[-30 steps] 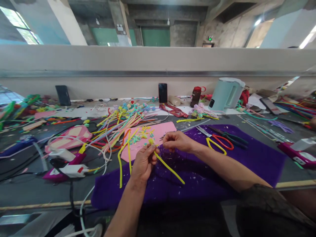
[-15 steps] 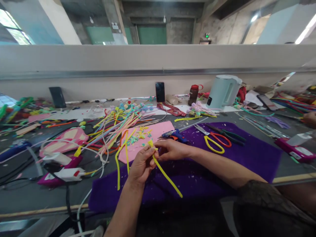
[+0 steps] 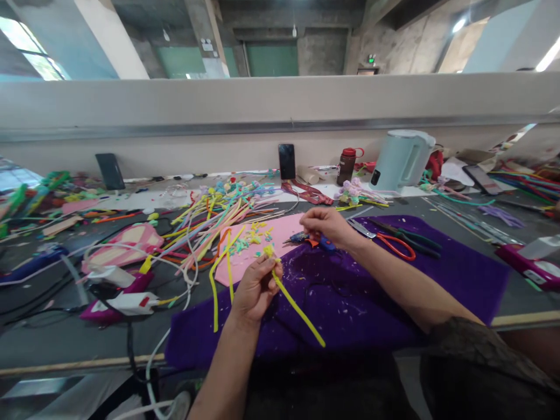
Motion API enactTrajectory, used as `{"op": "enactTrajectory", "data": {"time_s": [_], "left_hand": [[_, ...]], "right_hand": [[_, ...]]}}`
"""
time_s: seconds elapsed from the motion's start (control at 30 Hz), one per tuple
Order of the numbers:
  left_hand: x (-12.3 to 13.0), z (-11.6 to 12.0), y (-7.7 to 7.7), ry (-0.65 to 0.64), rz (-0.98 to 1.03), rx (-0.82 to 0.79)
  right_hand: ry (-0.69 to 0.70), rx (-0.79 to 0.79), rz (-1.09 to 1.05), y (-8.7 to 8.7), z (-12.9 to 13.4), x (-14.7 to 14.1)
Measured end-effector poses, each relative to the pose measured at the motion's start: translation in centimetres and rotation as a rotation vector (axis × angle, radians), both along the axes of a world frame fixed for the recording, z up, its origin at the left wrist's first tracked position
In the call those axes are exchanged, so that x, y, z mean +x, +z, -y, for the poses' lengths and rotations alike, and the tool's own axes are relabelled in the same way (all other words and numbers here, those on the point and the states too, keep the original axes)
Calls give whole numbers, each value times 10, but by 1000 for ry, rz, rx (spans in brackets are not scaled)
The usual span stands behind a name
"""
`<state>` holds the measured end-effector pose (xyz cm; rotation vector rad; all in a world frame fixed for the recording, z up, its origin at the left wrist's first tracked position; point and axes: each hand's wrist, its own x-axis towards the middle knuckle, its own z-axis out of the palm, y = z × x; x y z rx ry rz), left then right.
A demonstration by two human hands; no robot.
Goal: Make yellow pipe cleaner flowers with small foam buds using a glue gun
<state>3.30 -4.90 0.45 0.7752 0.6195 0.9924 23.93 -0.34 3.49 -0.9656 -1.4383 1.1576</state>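
Note:
My left hand (image 3: 256, 286) pinches a yellow pipe cleaner (image 3: 301, 312) at its bunched upper end; the long stem slants down to the right over the purple cloth (image 3: 367, 309). Up and to the right, my right hand (image 3: 324, 224) hangs above the blue glue gun (image 3: 327, 243), its fingers curled together; whether something small is between them is too small to tell. Small yellow and teal pieces (image 3: 251, 236) lie on the pink sheet (image 3: 284, 227). Red-handled scissors (image 3: 396, 245) and dark green pliers (image 3: 420, 240) rest on the cloth at the right.
Colourful pipe cleaners (image 3: 219, 221) are heaped behind the pink sheet. A phone (image 3: 287, 161), a bottle (image 3: 346, 167) and a kettle (image 3: 400, 160) stand at the back. Power strips (image 3: 102, 312) and cables lie left; part of another person's hand shows far right.
My right hand has left the yellow piece and moved up and to the right, over the glue gun. My left hand still holds the yellow pipe cleaner. The view has shifted slightly.

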Motion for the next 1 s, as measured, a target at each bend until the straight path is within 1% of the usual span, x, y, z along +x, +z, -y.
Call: {"op": "enactTrajectory", "data": {"time_s": [0.03, 0.07, 0.1, 0.17, 0.23, 0.27, 0.3, 0.37, 0.4, 0.47, 0.57, 0.6, 0.67, 0.73, 0.8, 0.83, 0.9, 0.93, 0.97, 1.0], "left_hand": [[0, 0, 0, -6, 14, 0], [0, 0, -1, -14, 27, 3], [0, 0, -1, -23, 36, 8], [-1, 1, -1, -44, 44, 30], [-1, 2, 0, -66, 37, 59], [-2, 2, 0, -78, 27, 76], [-2, 3, 0, -92, 14, 93], [-2, 4, 0, -119, -11, 123], [-2, 4, 0, -126, -16, 131], [-3, 4, 0, -128, 2, 129], [-3, 4, 1, -118, 24, 95], [-3, 4, 1, -112, 20, 80], [-2, 4, 1, -86, 0, 55], [-1, 3, 0, -42, -31, 47], [2, 4, 0, 5, -85, 54], [3, 4, -1, 18, -117, 56], [5, 4, -2, 43, -170, 75], [6, 5, -2, 54, -187, 90], [7, 5, -2, 66, -197, 104], [7, 5, -2, 78, -203, 115]], "right_hand": [[-28, 9, -15, 1, -3, 5], [-18, 13, -5, 0, -5, 8], [32, 18, 30, -2, -6, 8], [224, 44, 148, -8, -1, 0], [441, 104, 282, -16, 10, -17], [508, 146, 323, -20, 16, -26], [540, 194, 368, -24, 21, -35], [505, 285, 460, -29, 29, -49], [491, 301, 489, -32, 31, -52], [504, 244, 491, -33, 32, -55], [557, 30, 410, -28, 30, -47], [538, -24, 380, -23, 29, -42], [425, -56, 312, -12, 24, -28], [236, -11, 239, 0, 16, -9], [-9, 75, 211, 8, 4, 13], [-131, 118, 249, 9, -2, 22], [-328, 208, 440, 8, -12, 34], [-377, 259, 518, 6, -14, 34], [-357, 286, 570, 3, -13, 32], [-260, 278, 591, 0, -11, 26]]}}
